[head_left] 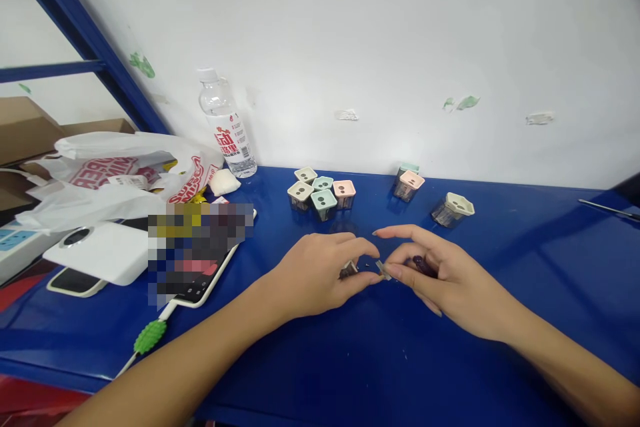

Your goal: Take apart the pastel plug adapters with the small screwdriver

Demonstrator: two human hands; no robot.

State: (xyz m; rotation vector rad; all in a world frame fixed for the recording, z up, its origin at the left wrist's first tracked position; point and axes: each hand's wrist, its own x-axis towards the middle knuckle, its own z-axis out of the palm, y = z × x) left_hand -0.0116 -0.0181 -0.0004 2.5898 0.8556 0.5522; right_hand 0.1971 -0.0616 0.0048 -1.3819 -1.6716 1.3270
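Note:
My left hand [327,273] is closed around a small sharpener [349,269], mostly hidden by the fingers. Between the thumb and index finger of my right hand [430,273] is a small flat metal piece [384,270], close to my left fingertips. A dark object [424,265], too hidden to name, rests within the curled fingers of my right hand. Behind the hands stands a cluster of several sharpeners with two holes each, among them a pink one [345,193] and a mint one [324,203]. Further right are another pink sharpener [409,185] and a tilted cream one [452,209].
At the left lie a phone [190,290] with a cable, a white device [103,252] and plastic bags [125,173]. A water bottle [227,127] stands by the wall. A thin metal tool [607,209] lies at the right on the blue table [320,373].

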